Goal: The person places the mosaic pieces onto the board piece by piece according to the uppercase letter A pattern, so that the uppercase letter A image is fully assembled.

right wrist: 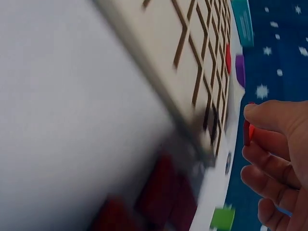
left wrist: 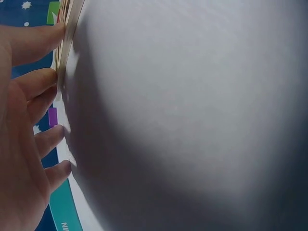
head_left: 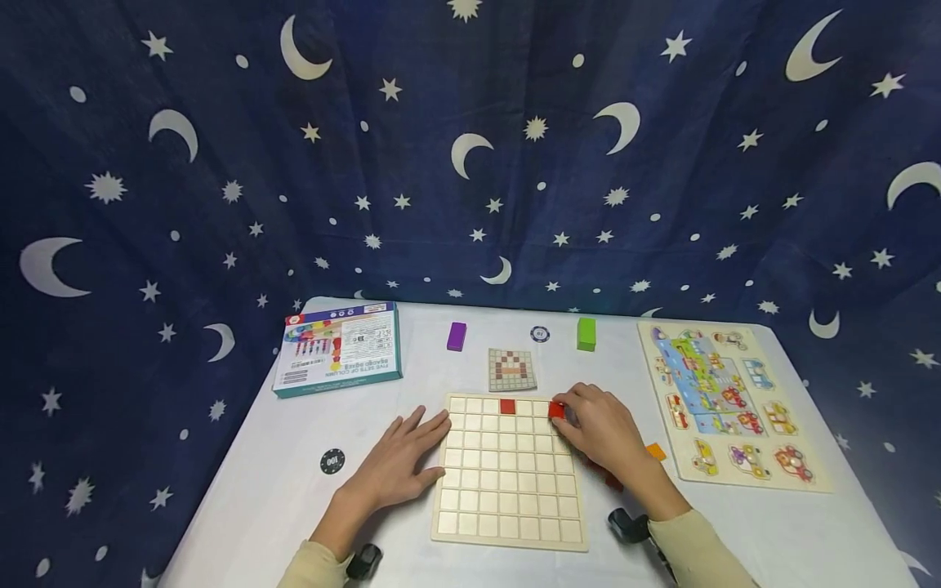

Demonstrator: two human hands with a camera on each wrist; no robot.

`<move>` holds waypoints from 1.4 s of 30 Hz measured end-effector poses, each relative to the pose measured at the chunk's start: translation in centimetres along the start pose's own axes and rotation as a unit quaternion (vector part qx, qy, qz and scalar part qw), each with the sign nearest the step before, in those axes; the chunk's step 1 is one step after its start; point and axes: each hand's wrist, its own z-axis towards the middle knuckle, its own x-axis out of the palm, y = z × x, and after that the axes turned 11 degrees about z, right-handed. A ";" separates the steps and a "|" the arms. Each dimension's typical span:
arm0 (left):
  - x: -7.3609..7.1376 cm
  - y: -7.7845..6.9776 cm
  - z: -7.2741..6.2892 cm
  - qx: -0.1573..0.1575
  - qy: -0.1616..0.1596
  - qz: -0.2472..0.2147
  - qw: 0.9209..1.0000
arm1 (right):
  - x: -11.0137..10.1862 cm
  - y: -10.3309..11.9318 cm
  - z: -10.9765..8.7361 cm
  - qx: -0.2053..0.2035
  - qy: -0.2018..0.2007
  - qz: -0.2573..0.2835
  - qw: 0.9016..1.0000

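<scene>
Thumb and fingertip of the right hand point(head_left: 603, 425) pinch a small red tile point(head_left: 556, 410) by its edges, over the far right corner square of a pale gridded board point(head_left: 507, 482). The tile looks thin, stiff and light, unlikely to break, though its smooth faces may slip; opposite edges appear the best place to take hold, leaving the underside free. The left hand point(head_left: 400, 461) grips nothing, its fingers extended, thumb and forefinger touching the board's left edge. The board seems rigid and light enough to slide if nudged.

A second red tile point(head_left: 507, 406) sits mid-way along the far row. Just beyond lies a pattern card point(head_left: 512, 370), with a purple block point(head_left: 457, 336) and a green block point(head_left: 586, 335) farther back. Dark red pieces point(right wrist: 161, 187) lie beneath the right forearm, near an orange piece point(head_left: 656, 452). A boxed set point(head_left: 338, 351) and a picture puzzle point(head_left: 735, 474) flank the white table point(head_left: 294, 523).
</scene>
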 end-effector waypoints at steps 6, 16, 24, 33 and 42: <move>0.1 -0.1 0.3 0.003 0.003 0.001 1.000 | 1.2 1.9 0.9 -0.027 0.025 -0.011 0.999; 0.2 0.1 0.4 0.005 0.011 0.000 1.000 | 2.6 2.8 1.1 -0.037 0.055 -0.012 0.998; 0.2 0.2 0.2 0.004 0.010 0.004 1.000 | 2.9 2.9 1.1 -0.032 0.059 -0.009 0.998; 0.4 0.3 0.2 0.002 0.015 -0.004 1.000 | 3.0 3.0 1.2 -0.048 0.061 0.003 0.997; 0.2 0.4 0.1 -0.001 0.017 -0.002 1.000 | 2.6 2.5 1.0 -0.022 0.065 0.012 0.998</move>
